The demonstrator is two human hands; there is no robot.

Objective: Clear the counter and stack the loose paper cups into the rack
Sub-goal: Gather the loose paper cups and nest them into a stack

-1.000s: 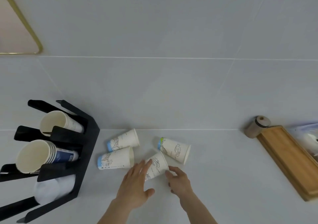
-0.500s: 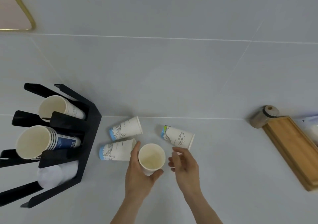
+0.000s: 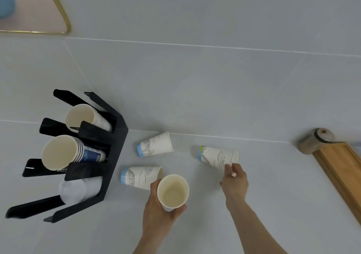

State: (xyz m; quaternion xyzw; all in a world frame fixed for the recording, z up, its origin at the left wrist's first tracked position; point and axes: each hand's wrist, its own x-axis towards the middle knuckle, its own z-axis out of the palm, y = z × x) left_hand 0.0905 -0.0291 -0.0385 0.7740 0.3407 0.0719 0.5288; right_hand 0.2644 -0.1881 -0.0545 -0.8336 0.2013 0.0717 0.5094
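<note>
My left hand (image 3: 156,205) was wrapped round one cup (image 3: 173,191), mouth up toward me, lifted off the counter (image 3: 195,224); my right hand (image 3: 234,183) pinched the rim of a second cup (image 3: 216,157) lying on its side, thumb and fingertip at the lip, rest of the hand loose; two more cups lay on their sides between me and the rack (image 3: 115,156), a near cup (image 3: 141,176) just beside my left hand and a far cup (image 3: 155,144) by the wall; the rack's top two slots already held nested stacks, mouths facing out; the bottom slot held something pale and blurred, could not tell what. I judged these empty paper cups very light, thin-walled, easy to crush or oval if squeezed mid-body; the rolled rim looked the stiffest part, so a pinch there or a soft wrap near the top seemed safest; the printed walls probably had fair grip, not slippery; a cup on its side could roll away if nudged; nesting likely wanted mouths aligned and a gentle push, else the walls could buckle.
</note>
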